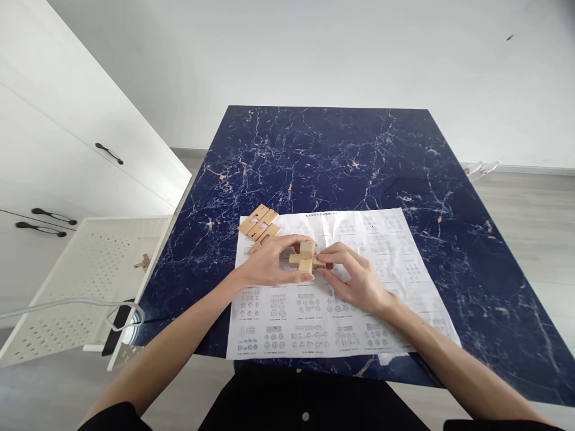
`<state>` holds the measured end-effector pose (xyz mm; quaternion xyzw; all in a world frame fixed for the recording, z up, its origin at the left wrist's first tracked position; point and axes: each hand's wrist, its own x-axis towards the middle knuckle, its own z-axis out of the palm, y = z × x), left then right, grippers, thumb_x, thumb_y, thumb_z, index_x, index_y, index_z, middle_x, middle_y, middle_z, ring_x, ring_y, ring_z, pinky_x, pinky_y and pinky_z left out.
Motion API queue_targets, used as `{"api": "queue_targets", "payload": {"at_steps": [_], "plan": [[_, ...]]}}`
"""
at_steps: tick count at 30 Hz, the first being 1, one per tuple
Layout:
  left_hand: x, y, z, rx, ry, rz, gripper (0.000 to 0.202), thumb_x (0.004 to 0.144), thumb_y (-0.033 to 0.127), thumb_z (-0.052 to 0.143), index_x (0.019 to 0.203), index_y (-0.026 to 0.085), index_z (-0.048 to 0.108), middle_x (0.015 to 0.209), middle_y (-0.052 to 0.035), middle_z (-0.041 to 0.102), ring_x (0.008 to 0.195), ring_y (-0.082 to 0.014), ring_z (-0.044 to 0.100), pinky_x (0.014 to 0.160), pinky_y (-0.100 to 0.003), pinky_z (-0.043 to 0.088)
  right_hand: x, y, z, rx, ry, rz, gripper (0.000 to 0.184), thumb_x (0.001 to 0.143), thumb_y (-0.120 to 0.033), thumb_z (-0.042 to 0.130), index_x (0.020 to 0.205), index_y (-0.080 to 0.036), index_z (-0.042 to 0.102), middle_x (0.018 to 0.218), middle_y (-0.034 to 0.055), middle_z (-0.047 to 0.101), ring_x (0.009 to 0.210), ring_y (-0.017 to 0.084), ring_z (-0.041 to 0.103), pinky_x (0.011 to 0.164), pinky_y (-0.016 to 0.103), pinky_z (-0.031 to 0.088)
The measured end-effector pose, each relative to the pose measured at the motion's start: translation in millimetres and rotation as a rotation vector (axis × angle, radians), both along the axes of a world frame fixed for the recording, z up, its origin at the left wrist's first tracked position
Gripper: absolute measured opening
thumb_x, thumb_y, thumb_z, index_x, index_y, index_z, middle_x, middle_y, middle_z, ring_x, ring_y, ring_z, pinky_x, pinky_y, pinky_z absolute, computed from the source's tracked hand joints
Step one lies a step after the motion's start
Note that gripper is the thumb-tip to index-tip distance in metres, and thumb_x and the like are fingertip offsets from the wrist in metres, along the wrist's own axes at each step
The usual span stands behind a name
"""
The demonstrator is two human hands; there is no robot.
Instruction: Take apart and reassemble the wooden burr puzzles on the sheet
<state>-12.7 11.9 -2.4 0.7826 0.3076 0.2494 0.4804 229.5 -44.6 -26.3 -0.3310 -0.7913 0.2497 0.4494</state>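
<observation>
In the head view, the left hand (265, 261) has its thumb and fingers clamped around the partly assembled wooden burr puzzle (307, 257), while the right hand (358, 280) pinches its right-hand end. The puzzle is held over the printed diagram sheet (386, 299) on the blue marble-patterned table (314, 167); notched wooden puzzle pieces (259, 222) lie just beyond the left hand, overlapping the sheet's far left corner.

White veins and tan flecks are running across the dark blue table (314, 161). A creased, printed sheet (309, 323) is lying close to its near edge, around the middle. Wooden pieces (259, 226) are resting side by side, slanted, toward the left edge, overlapping the sheet's far left corner.
</observation>
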Motion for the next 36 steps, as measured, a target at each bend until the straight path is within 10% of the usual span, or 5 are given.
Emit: {"api": "queue_targets", "payload": {"at_steps": [18,23,30,36], "plan": [[5.8,-0.8,-4.1,-0.173,-0.064,-0.056,0.080,0.074,0.049,0.097,0.146,0.031,0.066,0.136,-0.0098,0.074,0.121,-0.0321,0.072,0.105,-0.049,0.056,-5.6,-4.0,-0.3,-0.007,-0.077,-0.093,0.027,0.105,-0.022,0.069,0.129,-0.026,0.058,0.085,-0.0007,0.068,0.062,0.015,0.063,0.057,0.029,0.055],[4.2,-0.1,-4.4,-0.140,-0.054,-0.011,0.059,0.099,0.062,0.070,0.146,0.026,0.064,0.145,-0.0143,0.069,0.129,-0.0327,0.069,0.104,-0.046,0.056,-6.1,-1.6,4.3,-0.050,-0.014,-0.109,0.023,0.103,-0.019,0.071,0.124,-0.025,0.066,0.082,-0.0008,0.063,0.062,0.014,0.057,0.057,0.029,0.053],[3.9,-2.0,-1.8,-0.226,0.081,0.003,0.052,0.113,0.056,0.046,0.146,0.021,0.063,0.083,-0.0039,0.077,0.068,-0.0172,0.072,0.062,-0.026,0.051,-3.9,1.4,4.3,-0.223,0.128,-0.218,0.016,0.102,-0.026,0.072,0.117,-0.025,0.070,0.078,-0.0018,0.062,0.066,0.017,0.058,0.064,0.034,0.054],[6.2,-5.2,4.6,-0.307,0.029,0.023,0.047,0.111,0.056,0.049,0.141,0.021,0.059,0.073,0.0018,0.066,0.059,-0.0135,0.061,0.057,-0.024,0.046,-5.0,2.8,3.6,-0.329,0.144,-0.295,0.014,0.103,-0.030,0.070,0.115,-0.024,0.070,0.077,-0.0016,0.063,0.066,0.017,0.059,0.064,0.033,0.054]]}}
